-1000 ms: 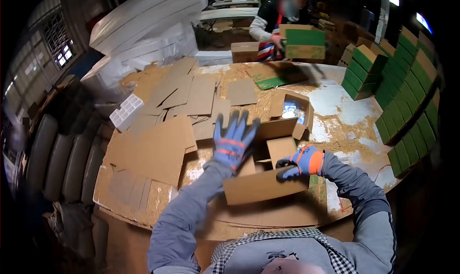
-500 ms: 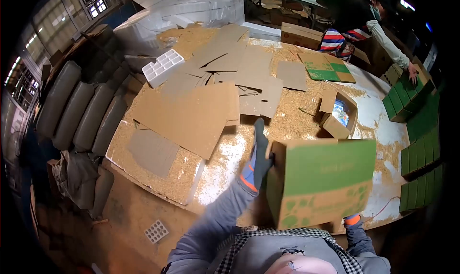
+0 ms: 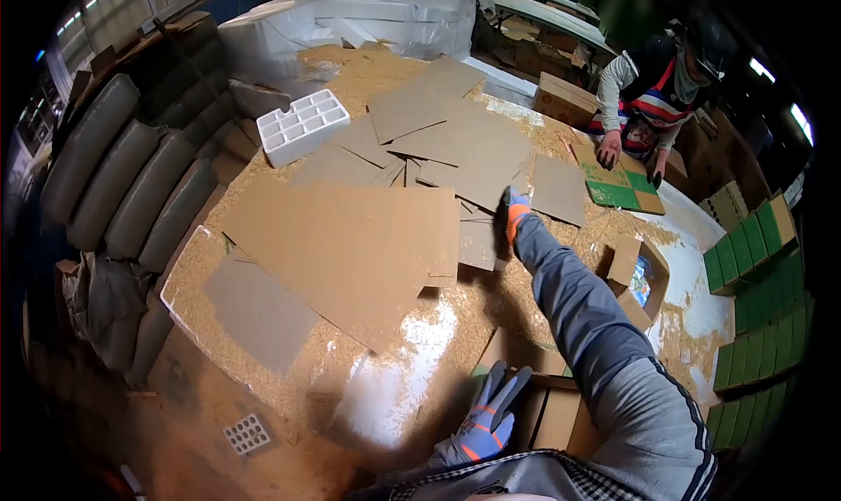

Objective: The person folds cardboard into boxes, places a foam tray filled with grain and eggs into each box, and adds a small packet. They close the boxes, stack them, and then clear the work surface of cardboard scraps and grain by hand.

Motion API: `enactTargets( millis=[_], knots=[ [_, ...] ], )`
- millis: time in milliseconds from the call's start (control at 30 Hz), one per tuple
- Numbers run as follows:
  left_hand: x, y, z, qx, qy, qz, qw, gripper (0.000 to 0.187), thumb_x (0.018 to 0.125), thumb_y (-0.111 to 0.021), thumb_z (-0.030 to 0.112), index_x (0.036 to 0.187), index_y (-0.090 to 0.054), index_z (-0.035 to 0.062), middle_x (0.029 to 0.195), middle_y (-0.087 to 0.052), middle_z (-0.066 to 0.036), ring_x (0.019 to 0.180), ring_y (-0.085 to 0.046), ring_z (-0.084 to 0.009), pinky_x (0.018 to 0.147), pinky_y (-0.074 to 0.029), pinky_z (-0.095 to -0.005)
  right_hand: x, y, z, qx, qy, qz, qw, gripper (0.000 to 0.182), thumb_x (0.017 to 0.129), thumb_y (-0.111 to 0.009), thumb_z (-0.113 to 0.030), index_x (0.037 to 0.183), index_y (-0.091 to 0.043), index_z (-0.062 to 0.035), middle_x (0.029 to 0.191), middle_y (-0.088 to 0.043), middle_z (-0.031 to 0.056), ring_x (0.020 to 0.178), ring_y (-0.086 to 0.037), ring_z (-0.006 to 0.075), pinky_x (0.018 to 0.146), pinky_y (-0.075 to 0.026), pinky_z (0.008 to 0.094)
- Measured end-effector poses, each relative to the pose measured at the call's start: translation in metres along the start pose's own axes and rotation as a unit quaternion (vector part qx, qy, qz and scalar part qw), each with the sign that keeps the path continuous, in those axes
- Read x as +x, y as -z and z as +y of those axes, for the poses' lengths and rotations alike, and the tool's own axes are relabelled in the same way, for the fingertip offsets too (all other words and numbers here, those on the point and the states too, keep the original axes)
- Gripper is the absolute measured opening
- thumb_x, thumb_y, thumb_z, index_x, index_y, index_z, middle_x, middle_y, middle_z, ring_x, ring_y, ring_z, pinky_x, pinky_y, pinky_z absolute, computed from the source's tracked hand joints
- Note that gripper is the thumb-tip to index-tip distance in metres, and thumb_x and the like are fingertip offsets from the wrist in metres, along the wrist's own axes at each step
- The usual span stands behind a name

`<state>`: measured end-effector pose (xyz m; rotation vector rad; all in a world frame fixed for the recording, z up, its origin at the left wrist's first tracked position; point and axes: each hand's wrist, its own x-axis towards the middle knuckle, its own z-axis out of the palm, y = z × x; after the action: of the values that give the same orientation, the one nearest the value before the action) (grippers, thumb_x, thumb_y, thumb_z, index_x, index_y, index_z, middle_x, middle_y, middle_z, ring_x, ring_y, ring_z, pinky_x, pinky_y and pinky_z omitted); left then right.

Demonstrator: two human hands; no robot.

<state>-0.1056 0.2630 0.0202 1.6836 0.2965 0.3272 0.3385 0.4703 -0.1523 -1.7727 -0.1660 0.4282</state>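
Observation:
My left hand (image 3: 484,420), in a grey-blue glove with orange stripes, lies with its fingers apart at the left side of an open cardboard box (image 3: 554,420) close to my body. One box flap (image 3: 517,352) points away from me; my right arm covers part of the box. My right hand (image 3: 515,212), gloved too, reaches far forward to the right edge of the grey cardboard sheets (image 3: 477,155). Its fingers are mostly hidden, so whether they grip a sheet cannot be told. A large brown cardboard sheet (image 3: 350,256) lies on the table left of my arm.
A white divided tray (image 3: 302,126) stands at the back left. A small open box (image 3: 646,282) with colourful packets is at right. Across the table a co-worker's hands (image 3: 611,149) press a flat green-and-brown carton (image 3: 618,181). Green boxes (image 3: 753,247) line the right edge; sawdust-like shavings cover the table.
The green-printed box has come down from both hands and stands near my body. My right hand has moved forward to the sheets. The co-worker's hand has shifted from the green boxes to the flat carton.

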Motion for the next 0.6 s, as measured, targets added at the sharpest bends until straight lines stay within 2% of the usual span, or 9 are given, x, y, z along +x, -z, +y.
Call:
enactTargets(
  millis=[33, 100, 133, 167, 200, 300, 333, 433, 600],
  knots=[
    [0.0, 0.001, -0.007, -0.026, 0.011, -0.003, 1.0, 0.072, 0.073, -0.045, -0.006, 0.141, -0.032, 0.0151, 0.146, -0.015, -0.022, 0.135, -0.019, -0.0372, 0.108, -0.022, -0.0401, 0.026, -0.053, -0.006, -0.164, -0.002, 0.099, 0.981, 0.073, 0.085, -0.05, -0.051, 0.138, -0.032, -0.0039, 0.127, -0.05, 0.0133, 0.114, -0.047, 0.0313, 0.098, -0.036, 0.0358],
    [0.007, 0.002, -0.001, 0.016, -0.01, 0.021, 1.0, 0.074, 0.072, -0.044, -0.008, 0.14, -0.032, 0.0171, 0.144, -0.017, -0.025, 0.134, -0.018, -0.041, 0.109, -0.021, -0.0422, -0.043, -0.033, -0.084, 0.195, -0.005, -0.176, 0.965, 0.053, 0.09, -0.048, -0.045, 0.128, -0.048, -0.0089, 0.115, -0.053, 0.0036, 0.1, -0.048, 0.0154, 0.085, -0.04, 0.0293],
    [0.008, 0.004, 0.003, -0.012, -0.005, 0.014, 1.0, 0.073, 0.072, -0.045, -0.007, 0.14, -0.032, 0.0161, 0.144, -0.017, -0.025, 0.134, -0.018, -0.041, 0.108, -0.021, -0.043, -0.055, -0.011, -0.095, 0.18, 0.053, -0.196, 0.962, 0.05, 0.091, -0.048, -0.043, 0.126, -0.049, -0.0074, 0.112, -0.055, 0.003, 0.093, -0.051, 0.0149, 0.082, -0.041, 0.0289],
    [0.012, 0.007, 0.003, -0.037, -0.009, 0.014, 0.999, 0.073, 0.072, -0.046, -0.007, 0.14, -0.032, 0.0152, 0.144, -0.018, -0.024, 0.133, -0.019, -0.0409, 0.108, -0.022, -0.0439, -0.049, 0.002, -0.1, 0.163, 0.121, -0.222, 0.954, 0.048, 0.091, -0.049, -0.041, 0.124, -0.051, -0.0058, 0.109, -0.057, 0.0025, 0.086, -0.054, 0.0144, 0.078, -0.043, 0.0284],
    [0.013, 0.004, -0.011, -0.004, -0.086, 0.03, 0.996, 0.072, 0.071, -0.048, -0.007, 0.139, -0.033, 0.0141, 0.144, -0.018, -0.024, 0.133, -0.02, -0.0418, 0.108, -0.022, -0.0457, -0.018, 0.021, -0.082, 0.034, 0.393, -0.057, 0.917, 0.043, 0.09, -0.054, -0.034, 0.121, -0.052, -0.0046, 0.104, -0.059, 0.0029, 0.084, -0.057, 0.0131, 0.069, -0.046, 0.029],
    [0.013, -0.003, -0.021, -0.022, -0.095, 0.055, 0.994, 0.072, 0.072, -0.048, -0.006, 0.139, -0.033, 0.0133, 0.145, -0.018, -0.024, 0.133, -0.02, -0.0425, 0.107, -0.022, -0.0466, 0.012, 0.095, 0.016, 0.15, 0.15, 0.058, 0.975, 0.046, 0.086, -0.062, -0.024, 0.125, -0.047, -0.0048, 0.107, -0.059, 0.0051, 0.099, -0.055, 0.013, 0.074, -0.047, 0.0311],
    [0.014, -0.005, -0.02, -0.037, -0.107, 0.057, 0.992, 0.072, 0.072, -0.049, -0.004, 0.139, -0.033, 0.0156, 0.145, -0.016, -0.025, 0.133, -0.019, -0.0432, 0.107, -0.022, -0.0456, 0.015, 0.104, 0.046, 0.074, -0.043, -0.088, 0.992, 0.058, 0.088, -0.058, -0.031, 0.134, -0.036, -0.0033, 0.11, -0.058, 0.0112, 0.1, -0.055, 0.0189, 0.081, -0.047, 0.0365],
    [0.015, -0.008, -0.006, 0.018, -0.08, 0.023, 0.996, 0.066, 0.078, -0.051, 0.0, 0.139, -0.027, 0.008, 0.144, -0.033, -0.01, 0.136, -0.012, -0.0385, 0.11, -0.013, -0.0477, -0.048, 0.067, 0.034, -0.339, -0.064, -0.091, 0.934, 0.095, 0.076, -0.054, -0.064, 0.143, -0.019, -0.007, 0.14, -0.027, 0.0281, 0.133, -0.026, 0.0287, 0.107, -0.025, 0.038],
    [0.013, -0.013, 0.007, -0.033, -0.028, 0.034, 0.998, 0.072, 0.072, -0.049, -0.003, 0.139, -0.035, 0.0175, 0.145, -0.018, -0.023, 0.135, -0.013, -0.0401, 0.11, -0.017, -0.042, -0.043, 0.068, -0.021, -0.1, 0.152, -0.226, 0.957, 0.076, 0.076, -0.069, -0.034, 0.139, -0.032, -0.012, 0.128, -0.04, 0.0244, 0.118, -0.041, 0.0277, 0.093, -0.036, 0.0394]
  ],
)
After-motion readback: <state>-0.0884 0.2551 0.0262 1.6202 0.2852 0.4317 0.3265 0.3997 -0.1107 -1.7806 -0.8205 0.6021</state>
